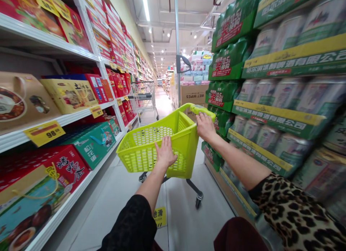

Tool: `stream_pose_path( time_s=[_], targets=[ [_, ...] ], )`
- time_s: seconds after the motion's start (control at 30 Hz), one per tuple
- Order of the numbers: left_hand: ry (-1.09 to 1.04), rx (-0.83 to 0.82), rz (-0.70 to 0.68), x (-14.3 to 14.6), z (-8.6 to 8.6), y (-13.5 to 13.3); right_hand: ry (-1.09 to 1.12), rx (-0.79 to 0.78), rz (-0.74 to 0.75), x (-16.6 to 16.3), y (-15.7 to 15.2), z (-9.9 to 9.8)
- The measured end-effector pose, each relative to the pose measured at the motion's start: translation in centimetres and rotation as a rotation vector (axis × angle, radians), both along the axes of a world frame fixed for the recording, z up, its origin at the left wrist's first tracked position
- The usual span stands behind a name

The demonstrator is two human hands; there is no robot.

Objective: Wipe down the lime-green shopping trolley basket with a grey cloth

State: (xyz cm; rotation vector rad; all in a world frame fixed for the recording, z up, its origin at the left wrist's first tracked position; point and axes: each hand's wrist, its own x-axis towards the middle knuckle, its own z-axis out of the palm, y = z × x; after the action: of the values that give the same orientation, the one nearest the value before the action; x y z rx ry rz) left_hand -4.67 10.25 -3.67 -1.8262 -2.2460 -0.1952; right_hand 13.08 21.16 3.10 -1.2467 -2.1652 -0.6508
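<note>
A lime-green plastic shopping cart (186, 146) stands turned sideways in front of me, on dark legs with casters. Against its slatted side wall lies my left hand (165, 152), fingers outstretched and spread a little. My right hand (205, 126) is closed over the handle end at the cart's upper right corner; its fingertips are partly hidden. The part of the basket's inside that shows holds no goods.
Shelves (78, 49) of boxed goods line the left side. Stacked beer cans (265, 135) and green shrink-wrapped packs (224, 63) rise close on the right. Farther along the aisle are a metal shopping cart (143, 96), a pole (177, 38) and wet-wipes cartons (193, 94).
</note>
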Motion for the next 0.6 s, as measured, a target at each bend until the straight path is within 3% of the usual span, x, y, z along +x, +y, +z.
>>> stream_pose_path(
  time_s=[0.17,0.27,0.5,0.6],
  targets=[
    [-0.003,-0.023,-0.001,0.4,0.3,-1.0,-0.151,-0.044,0.170,-4.7,-3.5,-2.6],
    [0.008,-0.030,-0.019,0.5,0.3,-1.9,-0.155,-0.020,0.200,-5.6,-4.1,-3.1],
    [0.012,-0.029,-0.048,0.6,0.3,-3.3,-0.083,-0.041,0.023,-1.9,-2.3,0.2],
    [0.000,-0.035,-0.045,0.1,0.2,-3.6,-0.173,-0.127,0.051,-1.9,-2.6,1.2]
  ],
)
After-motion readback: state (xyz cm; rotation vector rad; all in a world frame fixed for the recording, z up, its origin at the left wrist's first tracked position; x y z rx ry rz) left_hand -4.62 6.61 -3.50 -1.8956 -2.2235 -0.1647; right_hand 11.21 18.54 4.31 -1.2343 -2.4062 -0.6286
